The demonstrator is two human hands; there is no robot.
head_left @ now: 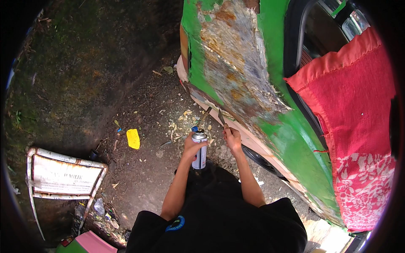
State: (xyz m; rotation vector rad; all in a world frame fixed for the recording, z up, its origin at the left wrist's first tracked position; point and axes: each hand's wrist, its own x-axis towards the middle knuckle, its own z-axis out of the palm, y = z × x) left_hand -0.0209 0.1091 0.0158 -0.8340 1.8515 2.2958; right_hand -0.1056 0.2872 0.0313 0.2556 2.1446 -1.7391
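Observation:
My left hand is wrapped round the can of a gas blowtorch, which has a blue knob and a dark nozzle slanting up toward the car. In my right hand is a scraper, gripped by its handle, with its narrow blade pointing at the lower edge of the bodywork. The green car runs along my right side. A broad patch of its paint is gone, leaving rusty, greyish bare metal. Both tools are close to the car's pale lower strip; I cannot tell whether either touches it.
Pale flakes litter the dirt ground below the tools. A yellow piece lies to the left. Further left stands a rusty white-framed sign, with rubbish near it. A red patterned cloth hangs over the car at the right.

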